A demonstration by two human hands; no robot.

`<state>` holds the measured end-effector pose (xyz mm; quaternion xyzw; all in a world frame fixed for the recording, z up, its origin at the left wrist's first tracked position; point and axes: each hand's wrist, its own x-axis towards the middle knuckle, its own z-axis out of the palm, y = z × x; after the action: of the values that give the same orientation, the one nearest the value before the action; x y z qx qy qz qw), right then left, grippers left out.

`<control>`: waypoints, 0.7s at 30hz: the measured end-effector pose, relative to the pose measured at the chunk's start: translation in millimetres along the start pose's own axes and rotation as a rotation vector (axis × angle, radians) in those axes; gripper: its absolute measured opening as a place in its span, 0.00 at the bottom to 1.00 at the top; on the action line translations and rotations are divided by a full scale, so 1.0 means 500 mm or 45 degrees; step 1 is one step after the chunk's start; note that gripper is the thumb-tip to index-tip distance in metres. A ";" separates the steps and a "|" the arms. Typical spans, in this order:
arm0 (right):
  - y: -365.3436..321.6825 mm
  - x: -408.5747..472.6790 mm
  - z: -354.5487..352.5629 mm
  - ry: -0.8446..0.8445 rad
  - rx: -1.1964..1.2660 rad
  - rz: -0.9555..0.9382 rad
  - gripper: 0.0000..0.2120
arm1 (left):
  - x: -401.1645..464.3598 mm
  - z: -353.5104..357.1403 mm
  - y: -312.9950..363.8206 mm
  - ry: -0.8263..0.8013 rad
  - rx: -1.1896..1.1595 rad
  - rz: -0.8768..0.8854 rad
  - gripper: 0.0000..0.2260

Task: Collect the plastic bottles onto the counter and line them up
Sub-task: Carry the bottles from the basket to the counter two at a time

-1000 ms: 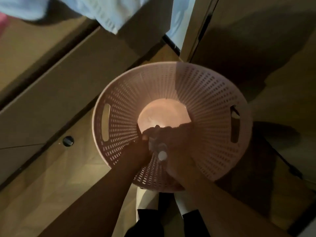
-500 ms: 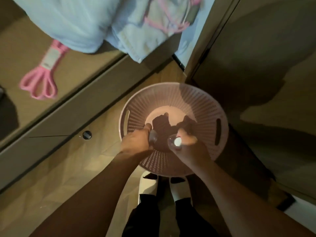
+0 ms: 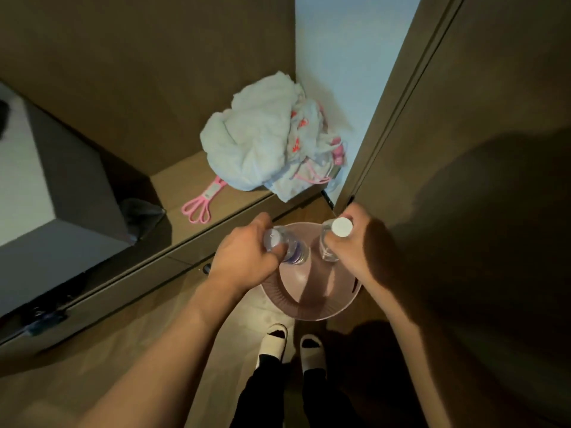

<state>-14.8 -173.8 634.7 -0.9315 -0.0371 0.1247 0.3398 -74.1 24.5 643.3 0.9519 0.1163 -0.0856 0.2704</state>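
Left hand (image 3: 247,254) fingers curl round one bottle (image 3: 285,247), right hand (image 3: 358,242) grips another bottle (image 3: 332,239), both above basket (image 3: 312,298). Counter (image 3: 216,196) beyond fingertips: no bottles there yet; lining up left.

Home interior, dim, likely laundry or closet nook. Cues: wood-tone counter (image 3: 222,199) with crumpled towel pile (image 3: 256,143), pink clothes clip (image 3: 200,205), pink perforated laundry basket (image 3: 312,304) on wood floor (image 3: 154,329), house slippers (image 3: 273,341).
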 end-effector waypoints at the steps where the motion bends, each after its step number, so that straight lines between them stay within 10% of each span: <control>1: -0.024 -0.010 -0.014 -0.031 0.012 -0.004 0.13 | -0.020 -0.017 0.001 0.045 -0.015 -0.017 0.12; 21: -0.667 -0.344 0.289 -0.774 -0.260 -1.000 0.10 | -0.640 -0.338 -0.362 1.205 -0.512 -0.694 0.12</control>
<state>-213.2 145.4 777.6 -0.7975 -0.4937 0.2486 0.2420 -412.1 208.4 768.0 0.7521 0.4794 0.3065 0.3325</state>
